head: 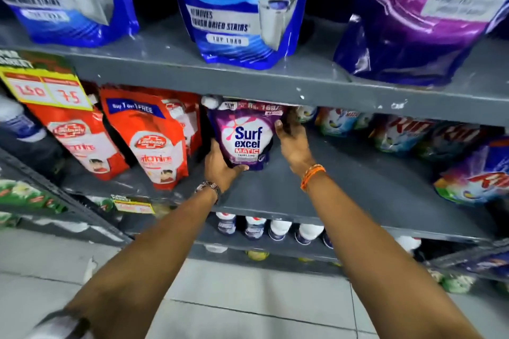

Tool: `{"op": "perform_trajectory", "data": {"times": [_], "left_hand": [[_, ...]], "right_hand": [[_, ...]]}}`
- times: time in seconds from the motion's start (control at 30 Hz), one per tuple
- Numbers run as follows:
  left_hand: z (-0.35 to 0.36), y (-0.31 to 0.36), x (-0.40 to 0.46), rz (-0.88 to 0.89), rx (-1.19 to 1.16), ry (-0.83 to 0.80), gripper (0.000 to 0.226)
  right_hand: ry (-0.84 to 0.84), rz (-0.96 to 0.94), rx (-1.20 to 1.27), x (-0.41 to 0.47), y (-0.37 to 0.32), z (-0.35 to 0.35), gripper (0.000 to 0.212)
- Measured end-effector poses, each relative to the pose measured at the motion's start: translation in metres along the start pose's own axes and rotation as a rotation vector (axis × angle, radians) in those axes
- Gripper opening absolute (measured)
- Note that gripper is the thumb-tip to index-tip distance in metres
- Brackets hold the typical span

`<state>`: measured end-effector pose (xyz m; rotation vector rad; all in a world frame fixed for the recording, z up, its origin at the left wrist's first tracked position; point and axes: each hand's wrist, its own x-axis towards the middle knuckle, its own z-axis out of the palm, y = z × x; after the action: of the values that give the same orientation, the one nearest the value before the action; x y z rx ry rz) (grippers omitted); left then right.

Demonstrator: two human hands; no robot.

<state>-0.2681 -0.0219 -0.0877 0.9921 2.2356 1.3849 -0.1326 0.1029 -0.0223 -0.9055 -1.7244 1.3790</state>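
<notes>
While left grip [220, 168] holds the purple pouch [248, 133], red pouches [154, 140] stand near.

Bare forearms [154, 250]; orange thread band [312, 176] near right hand [293, 146]; dark bracelet [209, 187] near left hand [220, 168]; pale sleeve [60, 325].

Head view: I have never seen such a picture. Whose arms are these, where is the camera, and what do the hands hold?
No machine here: a person wears one camera on the head, so you look forward and down along their own arms. The left hand grips the bottom of a purple pouch, and the right hand holds its right edge. The pouch is upright, on or just above a grey shelf, with red pouches to its left. Bottles stand one level lower.
</notes>
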Motion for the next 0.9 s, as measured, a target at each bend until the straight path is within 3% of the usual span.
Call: {"op": "perform_trajectory", "data": {"times": [0.13, 0.23, 0.4, 0.53, 0.73, 0.9], "left_hand": [[0.008, 0.003, -0.029, -0.001, -0.026, 0.027, 0.105], [0.009, -0.001, -0.069, 0.022, -0.053, 0.007, 0.105], [0.006, 0.007, -0.137, 0.035, -0.093, -0.062, 0.095], [0.010, 0.059, -0.193, 0.127, -0.135, -0.052, 0.093], [0.019, 0.145, -0.243, 0.268, -0.287, -0.063, 0.091], [0.030, 0.239, -0.250, 0.446, -0.352, -0.076, 0.103]], "right_hand": [[0.049, -0.037, -0.021, -0.029, 0.005, -0.006, 0.012], [0.092, -0.058, -0.074, -0.068, 0.005, -0.021, 0.035], [0.127, -0.090, -0.130, -0.137, 0.002, -0.057, 0.048], [0.146, -0.177, -0.055, -0.190, -0.041, -0.104, 0.025], [0.250, -0.332, -0.005, -0.234, -0.117, -0.184, 0.038], [0.360, -0.478, 0.083, -0.226, -0.192, -0.249, 0.025]]}}
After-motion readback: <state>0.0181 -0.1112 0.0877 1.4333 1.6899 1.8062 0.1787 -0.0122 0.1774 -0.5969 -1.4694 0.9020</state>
